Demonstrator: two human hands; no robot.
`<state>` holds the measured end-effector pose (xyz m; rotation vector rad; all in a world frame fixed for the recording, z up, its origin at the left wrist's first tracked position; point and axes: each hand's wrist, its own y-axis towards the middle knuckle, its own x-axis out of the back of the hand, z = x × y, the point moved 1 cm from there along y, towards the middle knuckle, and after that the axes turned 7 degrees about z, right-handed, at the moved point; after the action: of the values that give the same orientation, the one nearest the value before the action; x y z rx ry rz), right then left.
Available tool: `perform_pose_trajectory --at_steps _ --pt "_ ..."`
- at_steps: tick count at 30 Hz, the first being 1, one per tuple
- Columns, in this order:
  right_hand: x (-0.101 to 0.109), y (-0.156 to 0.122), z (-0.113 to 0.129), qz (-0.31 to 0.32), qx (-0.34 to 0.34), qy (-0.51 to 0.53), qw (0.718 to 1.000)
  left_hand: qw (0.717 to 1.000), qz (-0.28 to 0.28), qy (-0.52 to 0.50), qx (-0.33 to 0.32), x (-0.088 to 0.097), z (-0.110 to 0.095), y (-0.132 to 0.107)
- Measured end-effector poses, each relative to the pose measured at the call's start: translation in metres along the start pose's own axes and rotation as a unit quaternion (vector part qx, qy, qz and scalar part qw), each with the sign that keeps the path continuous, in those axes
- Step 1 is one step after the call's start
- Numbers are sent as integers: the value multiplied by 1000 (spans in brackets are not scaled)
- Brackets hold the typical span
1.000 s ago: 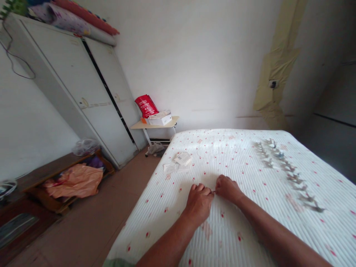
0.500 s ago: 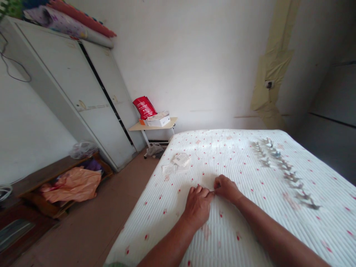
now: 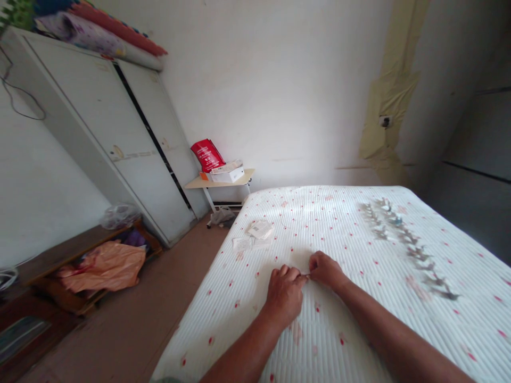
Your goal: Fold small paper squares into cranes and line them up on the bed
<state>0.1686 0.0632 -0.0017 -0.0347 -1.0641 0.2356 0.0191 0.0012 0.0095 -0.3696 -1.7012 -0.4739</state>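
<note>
My left hand (image 3: 284, 293) and my right hand (image 3: 325, 269) rest close together on the white quilted mattress (image 3: 359, 319) with small red dots. Both hands are closed in a pinch, fingertips meeting around a tiny thin thing (image 3: 307, 275) between them that is too small to name. A few small white paper packets (image 3: 255, 234) lie on the mattress beyond the hands, near its left edge. A long row of small grey pieces (image 3: 407, 247) runs along the mattress to the right of the hands.
A grey wardrobe (image 3: 99, 133) with rolled bedding on top stands at the left. A small side table (image 3: 217, 182) holds a red bag and white boxes by the far wall. A low wooden shelf (image 3: 80, 255) carries an orange plastic bag. Brown floor lies left of the bed.
Both hands stay pinched together at the same spot on the mattress; only the camera has shifted slightly.
</note>
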Motion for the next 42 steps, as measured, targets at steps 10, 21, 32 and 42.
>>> perform_pose_trajectory --at_steps 10,21,32,42 --pt "-4 1 -3 -20 3 8 1000 1000 2 0 -1 -1 -1 -1" --pt "0 -1 -25 -6 175 133 976 1000 9 3 8 2 -3 0" --pt "9 -14 -18 -7 277 49 960 999 -40 -1 28 4 -6 0" --pt "15 -17 -17 -2 251 86 964 997 -59 -28 50 5 -10 3"
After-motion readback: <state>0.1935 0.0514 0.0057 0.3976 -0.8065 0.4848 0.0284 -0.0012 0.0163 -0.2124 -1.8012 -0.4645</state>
